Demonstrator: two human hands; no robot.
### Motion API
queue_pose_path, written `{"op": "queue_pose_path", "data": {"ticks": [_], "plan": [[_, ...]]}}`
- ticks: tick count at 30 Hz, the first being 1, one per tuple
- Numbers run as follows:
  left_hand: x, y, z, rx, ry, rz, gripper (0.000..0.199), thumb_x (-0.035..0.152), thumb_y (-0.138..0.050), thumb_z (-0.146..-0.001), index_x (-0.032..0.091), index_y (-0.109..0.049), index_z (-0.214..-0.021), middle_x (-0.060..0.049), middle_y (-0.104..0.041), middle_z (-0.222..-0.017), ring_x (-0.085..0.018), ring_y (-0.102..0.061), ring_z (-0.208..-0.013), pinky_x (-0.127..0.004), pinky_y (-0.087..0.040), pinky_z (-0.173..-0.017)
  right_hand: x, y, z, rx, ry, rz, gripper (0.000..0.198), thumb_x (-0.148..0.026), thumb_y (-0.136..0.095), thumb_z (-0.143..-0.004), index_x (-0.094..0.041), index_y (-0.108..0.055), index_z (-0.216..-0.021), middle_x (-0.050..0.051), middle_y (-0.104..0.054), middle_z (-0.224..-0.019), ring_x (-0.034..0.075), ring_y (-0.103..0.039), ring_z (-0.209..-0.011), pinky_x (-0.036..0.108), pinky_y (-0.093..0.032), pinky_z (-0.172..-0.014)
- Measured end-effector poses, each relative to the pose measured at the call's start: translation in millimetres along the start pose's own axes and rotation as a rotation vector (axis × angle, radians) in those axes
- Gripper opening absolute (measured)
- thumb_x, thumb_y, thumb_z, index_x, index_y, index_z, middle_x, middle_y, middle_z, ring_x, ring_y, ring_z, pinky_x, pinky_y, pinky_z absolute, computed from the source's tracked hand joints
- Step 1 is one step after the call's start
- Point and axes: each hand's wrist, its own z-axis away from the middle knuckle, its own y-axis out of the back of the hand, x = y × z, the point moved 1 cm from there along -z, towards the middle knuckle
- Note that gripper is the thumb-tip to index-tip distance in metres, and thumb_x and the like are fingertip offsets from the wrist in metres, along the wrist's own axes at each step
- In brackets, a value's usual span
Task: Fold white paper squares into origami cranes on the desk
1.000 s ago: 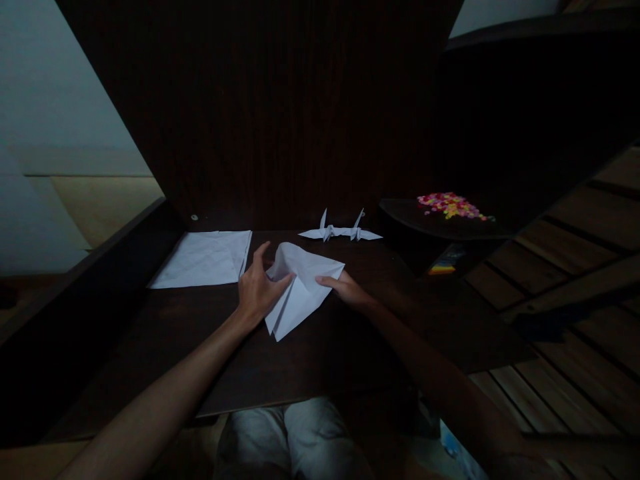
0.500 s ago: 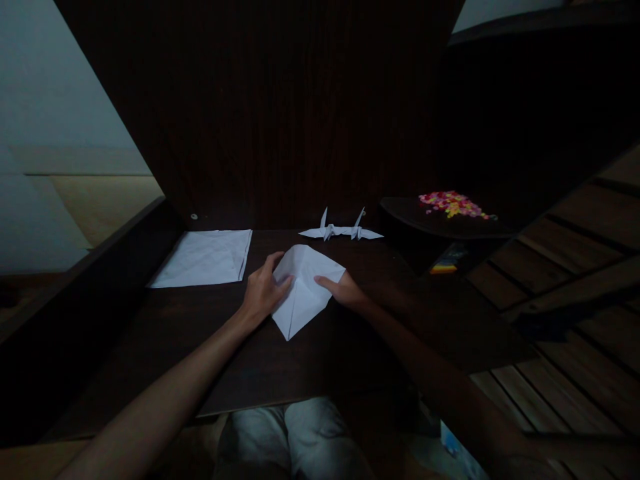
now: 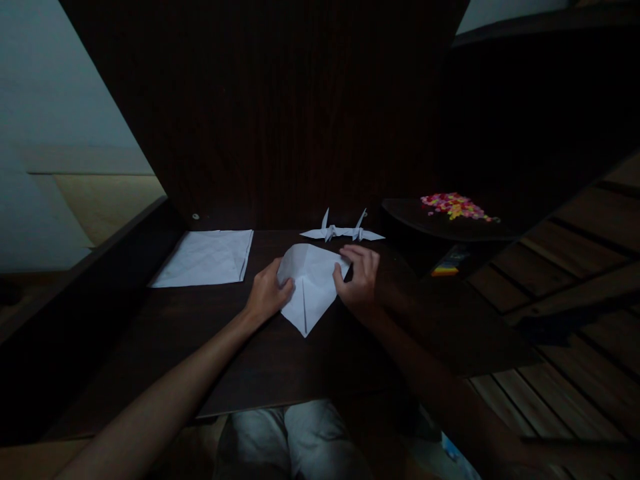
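Note:
A folded sheet of white paper [image 3: 313, 283] lies low over the dark table, its point toward me and a crease running up from that point. My left hand [image 3: 269, 290] grips its left edge, thumb on top and the other fingers partly hidden. At the right corner is my right hand [image 3: 361, 277], with its thumb and curled fingertips at the paper on either side of that corner. Just beyond the sheet stand two white origami cranes [image 3: 343, 232], side by side with wings meeting or overlapping.
A stack of white paper [image 3: 205, 259] lies at the left, near the table's side board [image 3: 90, 307]. On a curved shelf [image 3: 400, 212] at the right sits a pile of small pink, red and yellow pieces [image 3: 457, 206]. A dark panel [image 3: 280, 120] rises behind the table.
The paper has shifted slightly right and turned, its near point moving right. My right hand has changed its hold: its fingers now show above the corner instead of under the sheet.

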Motion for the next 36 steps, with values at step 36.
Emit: {"op": "queue_pose_path", "data": {"ticks": [36], "plan": [[0, -6, 3, -0.137, -0.14, 0.214, 0.044, 0.012, -0.049, -0.077, 0.013, -0.05, -0.12, -0.009, -0.063, -0.109, -0.022, -0.061, -0.097, -0.035, -0.048, -0.091, -4, -25, 19, -0.633, 0.363, -0.049, 0.023, -0.021, -0.052, -0.088, -0.015, -0.068, -0.103, 0.013, -0.066, -0.114, 0.024, -0.055, -0.086, 0.041, -0.047, -0.079]]}}
